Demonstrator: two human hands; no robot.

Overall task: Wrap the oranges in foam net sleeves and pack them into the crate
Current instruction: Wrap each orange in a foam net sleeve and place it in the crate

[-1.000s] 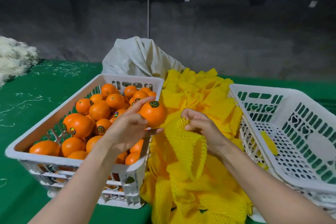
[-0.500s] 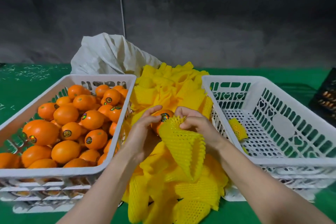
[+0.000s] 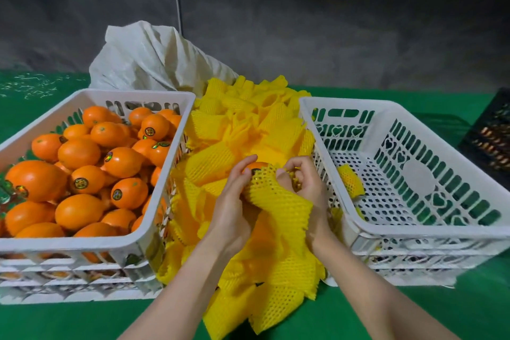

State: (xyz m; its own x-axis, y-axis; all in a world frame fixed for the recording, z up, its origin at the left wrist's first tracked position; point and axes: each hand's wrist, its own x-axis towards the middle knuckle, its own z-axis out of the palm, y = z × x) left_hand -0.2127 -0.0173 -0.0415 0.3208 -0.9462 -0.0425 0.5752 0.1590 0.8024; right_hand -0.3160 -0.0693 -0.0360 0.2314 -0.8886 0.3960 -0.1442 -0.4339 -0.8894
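Observation:
My left hand grips an orange over the pile of yellow foam net sleeves. Only the top of the fruit shows. My right hand pinches the mouth of one yellow sleeve, which is pulled partway over the orange. On the left, a white crate holds several loose oranges. The white crate on the right holds a single yellow sleeve on its perforated floor.
A crumpled white sack lies behind the sleeve pile. Green cloth covers the table. A dark crate sits at the far right edge. A grey wall rises behind.
My left hand carried the orange from over the left crate to the sleeve pile. The sleeve's mouth now covers part of the fruit. The view has swung right.

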